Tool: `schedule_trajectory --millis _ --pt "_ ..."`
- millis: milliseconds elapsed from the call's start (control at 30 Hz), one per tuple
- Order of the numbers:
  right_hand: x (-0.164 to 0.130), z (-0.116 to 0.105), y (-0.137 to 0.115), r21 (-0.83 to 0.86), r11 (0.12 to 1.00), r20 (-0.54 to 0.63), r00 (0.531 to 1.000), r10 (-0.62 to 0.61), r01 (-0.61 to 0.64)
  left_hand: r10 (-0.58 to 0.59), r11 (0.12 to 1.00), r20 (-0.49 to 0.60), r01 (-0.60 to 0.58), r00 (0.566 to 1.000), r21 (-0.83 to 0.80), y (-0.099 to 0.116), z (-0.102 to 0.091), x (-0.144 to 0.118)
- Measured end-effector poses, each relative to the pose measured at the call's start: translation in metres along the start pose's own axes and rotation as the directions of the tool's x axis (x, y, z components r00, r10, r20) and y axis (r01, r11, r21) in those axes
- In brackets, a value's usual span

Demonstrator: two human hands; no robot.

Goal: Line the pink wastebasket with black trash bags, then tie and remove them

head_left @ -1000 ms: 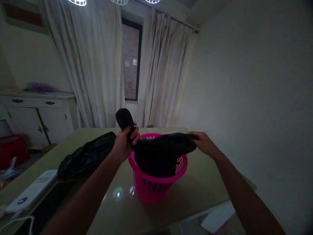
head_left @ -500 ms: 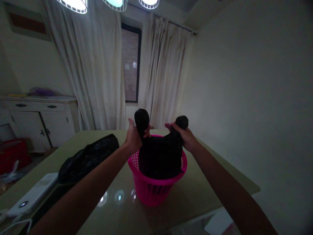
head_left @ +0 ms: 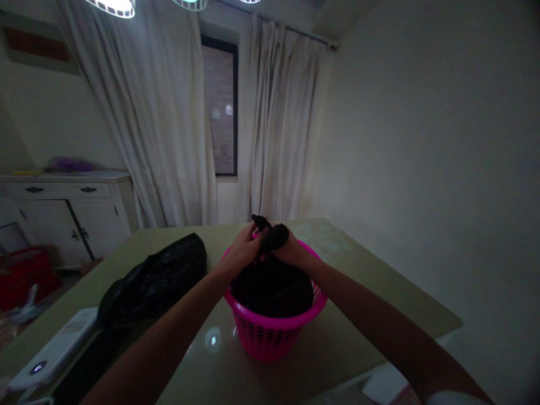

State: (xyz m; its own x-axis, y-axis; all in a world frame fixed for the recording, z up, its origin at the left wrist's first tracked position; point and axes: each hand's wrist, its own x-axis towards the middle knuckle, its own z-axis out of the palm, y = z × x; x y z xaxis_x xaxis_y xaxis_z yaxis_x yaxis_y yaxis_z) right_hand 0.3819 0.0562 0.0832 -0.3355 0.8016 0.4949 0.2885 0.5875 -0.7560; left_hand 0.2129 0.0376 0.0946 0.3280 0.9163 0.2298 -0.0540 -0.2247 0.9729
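A pink plastic basket point(head_left: 274, 334) stands on the glossy green table point(head_left: 358, 292). Inside it sits a black plastic bag point(head_left: 272, 289) that fills the opening. My left hand point(head_left: 240, 253) and my right hand point(head_left: 293, 252) meet above the basket's middle, each gripping one of the bag's handles point(head_left: 270, 233), which are drawn together and bunched between my fingers. The handle ends stick up a little above my knuckles.
A second black bag point(head_left: 154, 278) lies on the table to the left. A white device point(head_left: 54, 349) with a lit spot rests near the front left. A white cabinet point(head_left: 67, 211) and curtains point(head_left: 164, 124) stand behind; something red point(head_left: 23, 275) is on the floor.
My hands have come together over the basket, bringing the two bag handles from spread apart and raised to bunched at the middle. The bag has sunk lower into the basket.
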Motion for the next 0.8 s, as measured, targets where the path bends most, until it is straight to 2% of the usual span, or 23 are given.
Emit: schedule_trajectory --millis 100,233,300,400,533,667,733,800 --pt "-0.002 0.0 -0.004 0.074 0.994 0.138 0.988 0.069 -0.08 0.111 0.979 -0.063 -0.098 0.992 0.18 0.002 -0.005 0.003" --pt "-0.007 0.0 -0.015 0.207 0.956 0.237 0.959 0.157 -0.208 0.275 0.928 -0.231 -0.195 0.933 0.317 -0.001 -0.011 0.006" --pt "-0.006 0.001 -0.018 0.286 0.906 0.225 0.941 0.253 -0.312 0.27 0.928 -0.249 -0.182 0.93 0.324 -0.003 -0.012 0.005" --pt "-0.001 0.002 -0.013 0.406 0.826 0.12 0.918 0.377 -0.392 0.25 0.929 -0.26 -0.156 0.932 0.335 -0.002 -0.008 -0.001" --pt "0.006 0.002 -0.001 0.414 0.83 -0.004 0.91 0.414 -0.375 0.345 0.851 -0.265 -0.181 0.901 0.493 0.005 -0.002 -0.013" --pt "0.007 -0.002 0.003 0.279 0.917 -0.114 0.938 0.326 -0.285 0.489 0.732 -0.136 -0.32 0.861 0.602 0.007 -0.001 -0.017" --pt "0.006 -0.003 0.0 0.206 0.952 -0.078 0.966 0.248 -0.227 0.527 0.724 -0.119 -0.371 0.842 0.582 0.007 -0.002 -0.015" --pt "0.004 -0.003 -0.005 0.195 0.955 -0.012 0.973 0.232 -0.225 0.502 0.771 -0.179 -0.345 0.846 0.535 0.006 -0.005 -0.013"
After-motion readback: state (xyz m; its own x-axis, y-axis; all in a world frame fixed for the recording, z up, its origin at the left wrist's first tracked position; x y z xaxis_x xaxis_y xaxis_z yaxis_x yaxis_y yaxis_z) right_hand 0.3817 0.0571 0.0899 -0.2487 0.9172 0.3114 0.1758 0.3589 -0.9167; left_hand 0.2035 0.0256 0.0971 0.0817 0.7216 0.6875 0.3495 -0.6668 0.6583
